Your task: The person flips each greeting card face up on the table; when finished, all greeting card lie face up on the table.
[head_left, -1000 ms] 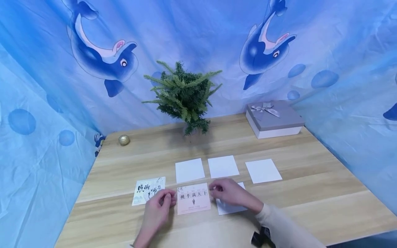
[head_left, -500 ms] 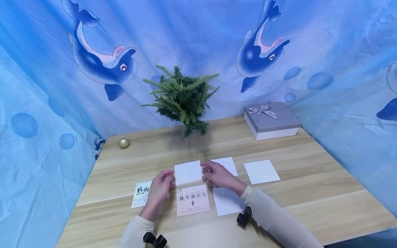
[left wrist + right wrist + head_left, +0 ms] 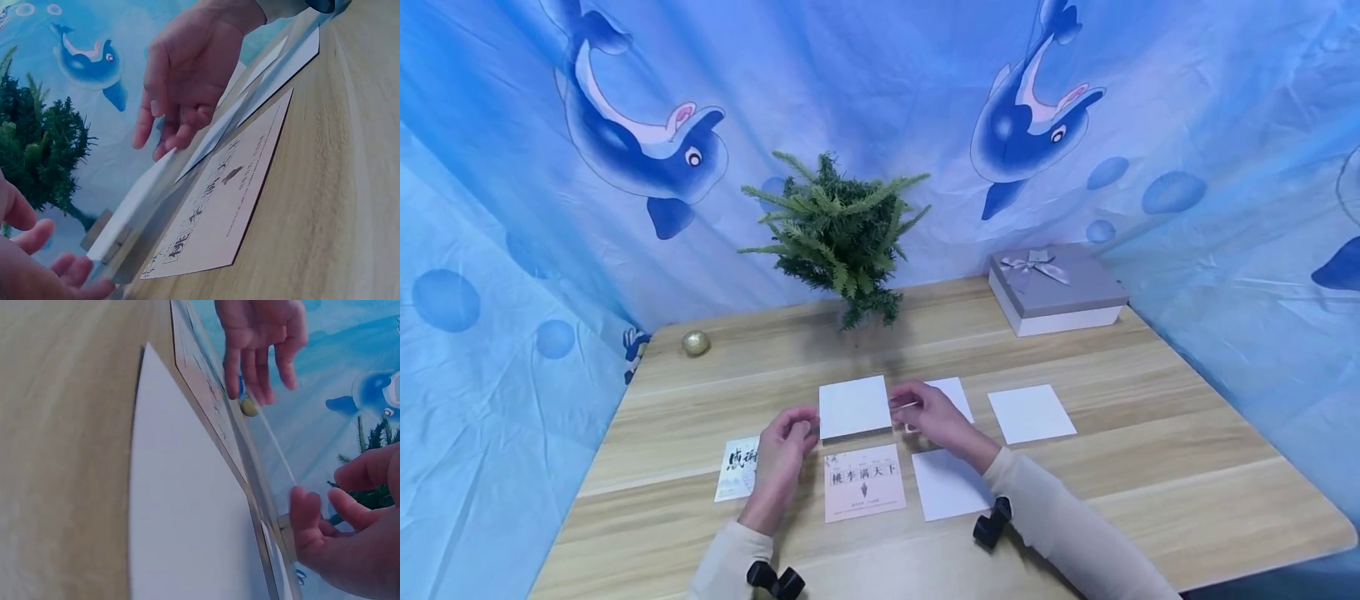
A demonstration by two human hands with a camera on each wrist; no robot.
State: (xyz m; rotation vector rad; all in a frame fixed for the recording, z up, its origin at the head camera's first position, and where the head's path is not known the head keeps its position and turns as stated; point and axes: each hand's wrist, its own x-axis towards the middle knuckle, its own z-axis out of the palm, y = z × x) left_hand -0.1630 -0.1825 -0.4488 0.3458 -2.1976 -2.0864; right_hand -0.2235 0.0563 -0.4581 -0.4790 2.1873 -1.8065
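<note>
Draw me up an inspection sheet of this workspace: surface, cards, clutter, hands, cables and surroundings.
Surface: wood-grain table, light coloured.
Job's things: raised white card, off the table; pink printed card, flat on the near side of it; left printed card, partly hidden by a hand; three other white cards toward the right, one partly hidden.
Clutter: gold ball rear left; evergreen plant rear middle; bow-topped box rear right.
Left hand: touches the raised white card's left edge.
Right hand: touches its right edge.
Cables: nothing seen.
Surroundings: blue curtain printed with dolphins.
</note>
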